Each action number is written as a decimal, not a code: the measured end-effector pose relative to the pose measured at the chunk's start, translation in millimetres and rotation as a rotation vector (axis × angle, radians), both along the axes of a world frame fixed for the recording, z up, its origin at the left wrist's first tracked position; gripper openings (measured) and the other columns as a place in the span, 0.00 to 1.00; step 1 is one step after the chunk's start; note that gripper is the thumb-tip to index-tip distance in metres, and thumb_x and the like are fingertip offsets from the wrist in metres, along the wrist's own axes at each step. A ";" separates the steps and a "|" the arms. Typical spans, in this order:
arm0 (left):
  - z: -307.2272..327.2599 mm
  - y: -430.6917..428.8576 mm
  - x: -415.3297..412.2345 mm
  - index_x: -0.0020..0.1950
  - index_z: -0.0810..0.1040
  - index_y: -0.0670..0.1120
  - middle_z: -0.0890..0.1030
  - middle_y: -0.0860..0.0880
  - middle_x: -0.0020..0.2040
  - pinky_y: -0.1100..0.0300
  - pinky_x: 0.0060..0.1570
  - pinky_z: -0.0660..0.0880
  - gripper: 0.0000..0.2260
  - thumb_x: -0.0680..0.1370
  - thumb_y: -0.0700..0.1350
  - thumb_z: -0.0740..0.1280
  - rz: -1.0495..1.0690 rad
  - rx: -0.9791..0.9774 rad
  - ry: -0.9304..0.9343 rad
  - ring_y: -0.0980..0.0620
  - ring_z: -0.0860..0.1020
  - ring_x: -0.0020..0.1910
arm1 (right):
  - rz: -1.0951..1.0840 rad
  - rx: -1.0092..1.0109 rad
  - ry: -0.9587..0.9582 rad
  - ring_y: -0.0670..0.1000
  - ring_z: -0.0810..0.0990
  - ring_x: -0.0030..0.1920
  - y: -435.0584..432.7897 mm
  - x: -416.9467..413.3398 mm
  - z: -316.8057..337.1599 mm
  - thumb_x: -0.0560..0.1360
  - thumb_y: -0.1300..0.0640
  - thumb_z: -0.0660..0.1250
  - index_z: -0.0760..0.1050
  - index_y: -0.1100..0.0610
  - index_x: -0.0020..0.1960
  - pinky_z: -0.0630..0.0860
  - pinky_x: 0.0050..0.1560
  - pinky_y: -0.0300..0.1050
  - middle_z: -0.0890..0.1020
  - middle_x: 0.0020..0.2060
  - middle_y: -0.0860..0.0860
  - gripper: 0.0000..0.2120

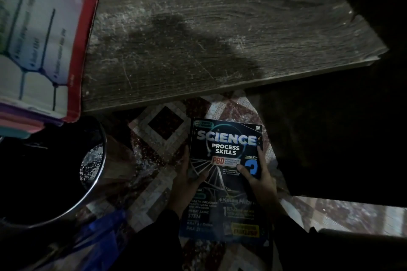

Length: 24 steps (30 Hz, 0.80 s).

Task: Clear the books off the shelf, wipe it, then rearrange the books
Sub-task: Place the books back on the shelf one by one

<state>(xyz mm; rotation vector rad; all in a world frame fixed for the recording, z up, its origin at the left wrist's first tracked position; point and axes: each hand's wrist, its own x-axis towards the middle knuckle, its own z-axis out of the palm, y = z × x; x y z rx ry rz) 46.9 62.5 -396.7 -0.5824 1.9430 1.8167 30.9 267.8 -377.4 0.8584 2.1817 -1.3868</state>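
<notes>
Dark-covered "Science Process Skills" workbook (226,174), gripped at both side edges by left hand (189,179) and right hand (257,177); dusty grey-brown wooden shelf board (209,35) above; red-edged white book (44,39) far left; round metal-rimmed container (97,174); patterned tile floor (158,138).

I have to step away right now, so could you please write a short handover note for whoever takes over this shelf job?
Left hand and right hand: both hold the dark blue Science Process Skills paperback book in a side grip, thumbs on its cover, above the patterned floor.
Grey wooden shelf board: the visible stretch is bare wood, dusty with whitish specks.
Stack of books topped by a white, red-edged cover: by the board's left end; its support is hidden.
Done: visible board apparently cleared. Left: set this book aside, wipe, rearrange.
</notes>
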 end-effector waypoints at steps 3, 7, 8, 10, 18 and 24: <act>-0.8 1.5 -1.6 0.76 0.50 0.66 0.73 0.58 0.68 0.54 0.61 0.73 0.39 0.75 0.49 0.71 -0.034 -0.067 0.010 0.55 0.74 0.64 | 0.011 -0.014 0.012 0.51 0.79 0.56 -3.2 1.0 7.5 0.70 0.44 0.73 0.52 0.25 0.68 0.76 0.60 0.53 0.78 0.62 0.49 0.38; 6.7 0.0 -13.2 0.77 0.52 0.62 0.74 0.60 0.59 0.61 0.56 0.70 0.39 0.75 0.46 0.72 -0.052 -0.124 -0.035 0.57 0.72 0.60 | 0.037 0.026 -0.035 0.55 0.78 0.60 0.1 -1.8 12.1 0.71 0.44 0.72 0.54 0.34 0.74 0.71 0.66 0.50 0.78 0.62 0.50 0.38; 11.6 -1.1 -17.2 0.76 0.53 0.61 0.74 0.59 0.59 0.61 0.56 0.70 0.39 0.74 0.45 0.73 -0.053 -0.118 -0.050 0.57 0.72 0.61 | 0.048 0.031 -0.060 0.57 0.76 0.62 1.0 -2.9 15.3 0.72 0.43 0.72 0.54 0.34 0.75 0.70 0.67 0.51 0.77 0.63 0.50 0.38; 20.7 -4.6 -24.5 0.76 0.58 0.59 0.75 0.57 0.61 0.59 0.59 0.71 0.39 0.72 0.43 0.75 -0.041 -0.084 -0.079 0.55 0.72 0.64 | 0.070 0.031 -0.107 0.58 0.75 0.64 2.1 -4.8 24.0 0.73 0.42 0.70 0.54 0.34 0.75 0.69 0.68 0.54 0.77 0.65 0.51 0.37; 95.9 -17.8 -0.1 0.70 0.68 0.57 0.77 0.54 0.62 0.59 0.58 0.72 0.31 0.71 0.40 0.75 0.037 0.003 -0.103 0.52 0.75 0.59 | 0.152 0.073 -0.083 0.55 0.78 0.57 -6.2 2.6 96.8 0.71 0.44 0.71 0.56 0.39 0.76 0.74 0.62 0.52 0.80 0.59 0.52 0.38; 125.4 -20.4 11.6 0.71 0.68 0.56 0.77 0.51 0.63 0.50 0.60 0.75 0.35 0.67 0.45 0.79 0.081 0.025 -0.106 0.48 0.77 0.60 | 0.197 0.112 0.041 0.51 0.77 0.50 -9.5 12.2 134.8 0.75 0.44 0.68 0.53 0.38 0.76 0.73 0.54 0.43 0.79 0.57 0.51 0.36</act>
